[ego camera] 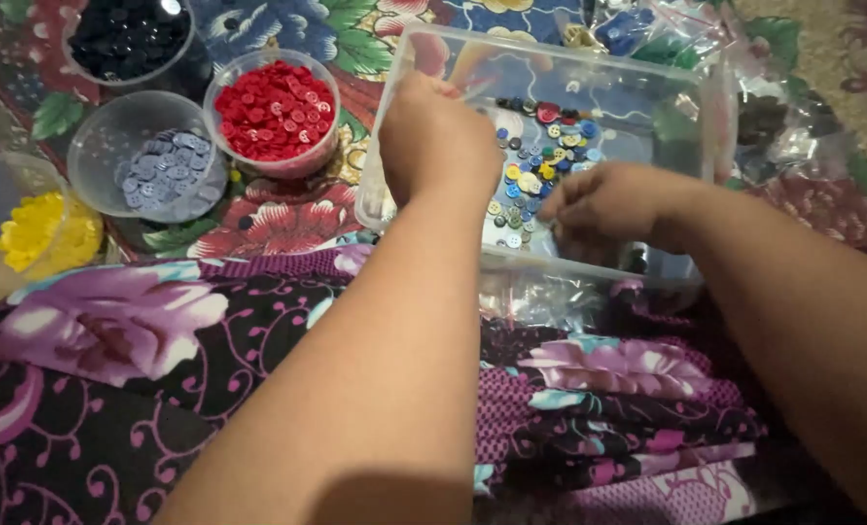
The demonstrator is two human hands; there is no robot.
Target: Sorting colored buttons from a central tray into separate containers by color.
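Flowered cloth covers the floor under a clear plastic box (706,117) of mixed buttons (540,170). Sorting looks under way: the right hand (603,202) curls its fingertips down into the pile, while the left hand (433,136) hovers just beside it, its fingers hidden. Picking one button calls for a fine pinch.

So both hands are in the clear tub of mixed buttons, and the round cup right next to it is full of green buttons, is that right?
Not quite. Both hands, left and right, are in the clear tub of mixed buttons, but the round cup next to it holds red buttons, as the head view shows.
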